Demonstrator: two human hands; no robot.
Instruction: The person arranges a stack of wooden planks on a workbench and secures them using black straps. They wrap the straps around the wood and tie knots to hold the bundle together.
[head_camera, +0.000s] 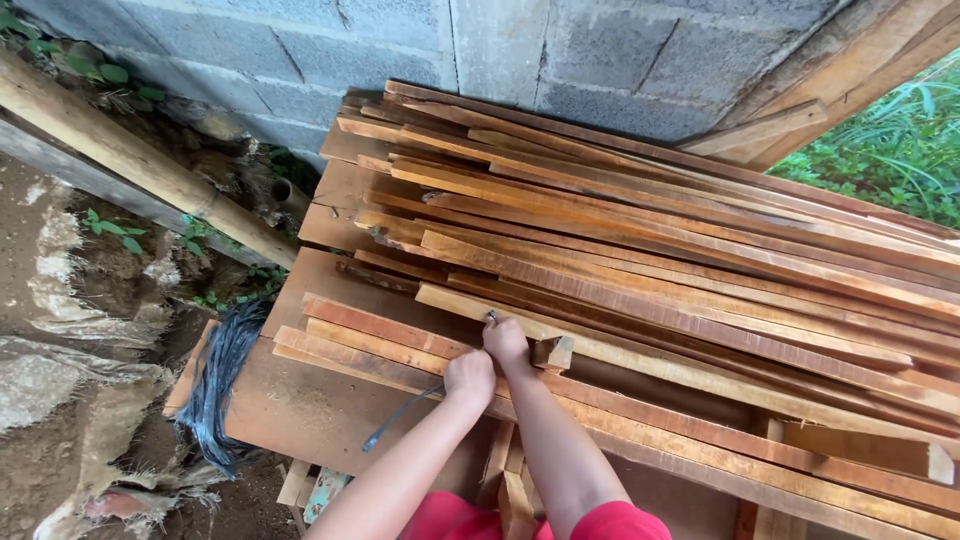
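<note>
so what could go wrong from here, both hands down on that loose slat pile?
Three risks:
1. The wooden slats lie loosely stacked and uneven; shifting one could slide others onto the left hand or right hand.
2. Rough-sawn edges may leave splinters in bare fingers.
3. The dark strap trailing from the left hand could snag on a slat end; the small wood block beside the right hand could get knocked off.

Outdoor timber yard: rough-sawn planks (650, 250) stacked against a grey block wall (400, 50), bare dirt ground (70, 310), greenery (890, 150) beside.
</note>
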